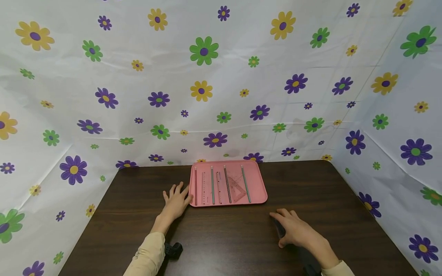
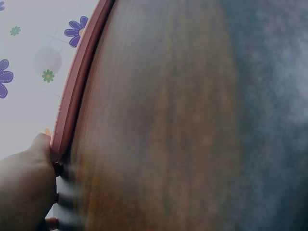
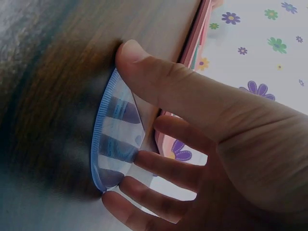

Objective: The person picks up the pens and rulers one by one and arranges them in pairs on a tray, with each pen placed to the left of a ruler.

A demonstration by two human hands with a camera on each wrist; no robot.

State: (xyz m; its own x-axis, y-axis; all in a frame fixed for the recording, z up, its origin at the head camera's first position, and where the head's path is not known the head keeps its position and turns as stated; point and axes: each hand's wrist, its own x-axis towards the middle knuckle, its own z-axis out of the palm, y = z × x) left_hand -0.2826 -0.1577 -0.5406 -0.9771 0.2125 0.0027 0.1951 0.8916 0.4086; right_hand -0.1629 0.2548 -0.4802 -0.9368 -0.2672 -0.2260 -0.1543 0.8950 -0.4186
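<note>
A pink tray [image 1: 257, 188] lies at the back of the dark table. In it, from left to right, are a red pencil [image 1: 195, 186], a clear ruler [image 1: 204, 188], a green pencil [image 1: 212, 186], a narrower ruler [image 1: 219, 188], a dark pencil [image 1: 227, 184], a clear set square [image 1: 236, 191] and another green pencil [image 1: 246, 184]. My left hand [image 1: 176, 202], fingers spread, touches the tray's left edge near its front corner. Right of the tray, my right hand [image 1: 297, 229] grips a clear, blue-edged protractor [image 3: 115, 129] between thumb and fingertips, low over the table.
The brown wooden table [image 1: 224, 241] extends around the tray and toward me. White cloth [image 1: 221, 76] printed with flowers hangs behind the table and along both sides. A black wrist camera [image 1: 173, 250] sits beside the left sleeve.
</note>
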